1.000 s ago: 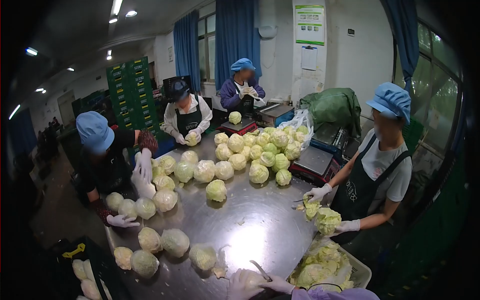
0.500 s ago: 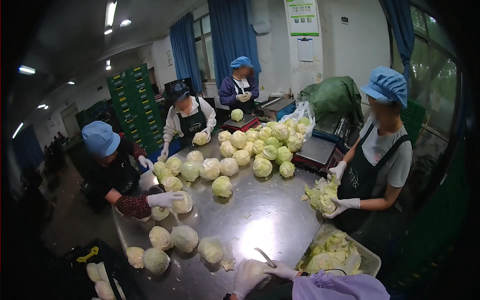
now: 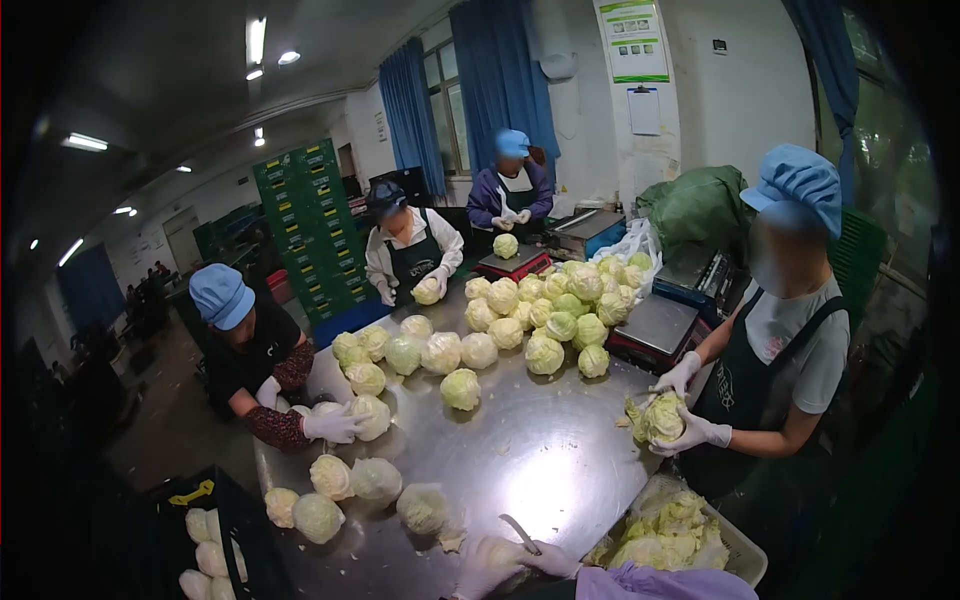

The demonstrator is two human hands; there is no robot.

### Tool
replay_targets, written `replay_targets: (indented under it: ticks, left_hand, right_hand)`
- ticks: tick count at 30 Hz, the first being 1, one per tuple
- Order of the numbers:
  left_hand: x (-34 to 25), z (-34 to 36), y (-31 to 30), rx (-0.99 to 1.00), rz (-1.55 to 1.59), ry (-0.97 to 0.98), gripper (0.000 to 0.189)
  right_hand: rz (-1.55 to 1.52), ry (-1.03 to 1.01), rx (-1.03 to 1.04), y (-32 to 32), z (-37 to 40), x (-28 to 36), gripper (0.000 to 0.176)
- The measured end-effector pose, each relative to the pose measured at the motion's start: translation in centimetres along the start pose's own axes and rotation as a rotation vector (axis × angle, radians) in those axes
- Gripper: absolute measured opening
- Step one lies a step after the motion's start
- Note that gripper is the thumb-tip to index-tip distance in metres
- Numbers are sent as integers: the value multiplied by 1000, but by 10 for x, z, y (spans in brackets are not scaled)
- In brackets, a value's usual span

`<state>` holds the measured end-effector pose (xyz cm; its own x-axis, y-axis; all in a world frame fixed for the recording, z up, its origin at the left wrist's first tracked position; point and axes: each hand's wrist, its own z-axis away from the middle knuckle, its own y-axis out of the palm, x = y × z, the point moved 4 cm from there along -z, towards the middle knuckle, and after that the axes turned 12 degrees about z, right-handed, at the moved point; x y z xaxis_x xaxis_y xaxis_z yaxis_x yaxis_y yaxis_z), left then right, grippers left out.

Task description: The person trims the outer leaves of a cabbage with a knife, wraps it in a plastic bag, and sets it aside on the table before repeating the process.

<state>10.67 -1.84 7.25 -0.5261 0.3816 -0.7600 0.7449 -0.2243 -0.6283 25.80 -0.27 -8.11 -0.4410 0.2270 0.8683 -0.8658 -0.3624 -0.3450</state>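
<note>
At the bottom edge of the table, my right hand (image 3: pixel 552 562), in a white glove, is closed around a knife (image 3: pixel 519 531) with a thin, slightly curved blade pointing up and left. Just left of it, my left hand (image 3: pixel 482 574), also gloved, is wrapped round a pale cabbage (image 3: pixel 503 548), mostly covered by the hands. A netted cabbage (image 3: pixel 422 508) stands on the steel table (image 3: pixel 540 440) beyond my left hand, with a leaf scrap (image 3: pixel 451 541) beside it. To the right of my hands is a bin (image 3: pixel 745 548) of cabbage leaves (image 3: pixel 672 530).
Cabbages (image 3: pixel 560 326) are heaped at the table's far side near scales (image 3: pixel 655 322). A co-worker (image 3: pixel 770 350) at right holds a cabbage (image 3: pixel 660 416); another (image 3: pixel 262 365) at left touches cabbages. Two more people stand across the table. A dark crate (image 3: pixel 225 530) sits lower left.
The view has shifted, so the scene sits further right and lower. The left co-worker's hands now rest on cabbages. The right co-worker's cabbage looks smaller, with fewer loose leaves. My hands remain close together.
</note>
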Motion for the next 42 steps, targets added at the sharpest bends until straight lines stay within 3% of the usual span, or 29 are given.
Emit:
replay_targets:
  ticks: [3,5,9,11,12,14,18,20,21,27,30,33,34,35,36,38,42]
  left_hand:
    - [30,3,21,-17,74,37,45]
    - [53,10,31,-308,-51,71,47]
    - [51,6,34,-325,-213,84,49]
    - [62,2,43,-137,-213,-73,79]
    - [57,-1,47,-135,-208,-80,79]
    - [39,-4,46,-385,-227,93,50]
    - [39,-5,49,-390,-280,96,51]
    - [38,-4,46,-437,-241,91,41]
    - [44,-2,43,-274,-215,-142,64]
    - [57,-4,35,-281,-113,-83,59]
    - [73,-4,34,-297,-73,-20,57]
    - [18,-19,6,-104,-68,-2,55]
    - [26,-14,9,-125,-160,99,56]
    - [16,-14,2,-127,82,88,59]
    - [24,-3,6,-107,101,51,59]
    - [48,14,14,-279,35,91,60]
    - [59,56,12,-345,33,236,58]
  right_hand:
    - [-23,-48,10,1,-11,-12,44]
    - [-32,-44,39,-4,-6,-9,46]
    - [-99,-17,139,-13,3,3,47]
    - [-136,10,171,-16,0,-7,47]
    - [-92,-26,188,-16,-3,-10,48]
    - [-46,-54,212,-16,-5,-19,48]
    - [-118,-141,191,-19,-4,-12,52]
    - [19,-219,174,-17,-16,-22,54]
    - [39,-207,196,-22,-14,-13,53]
    - [-29,-97,188,-27,-8,13,49]
    - [-86,-104,98,-12,-23,-12,46]
    - [-151,-143,7,-21,-1,19,39]
    - [-116,-132,0,-13,-7,2,38]
    - [-183,-61,25,-9,-3,0,40]
    - [-226,-67,-15,-9,6,9,44]
    - [-210,-110,-73,1,14,1,58]
    - [-196,-129,-168,18,60,37,64]
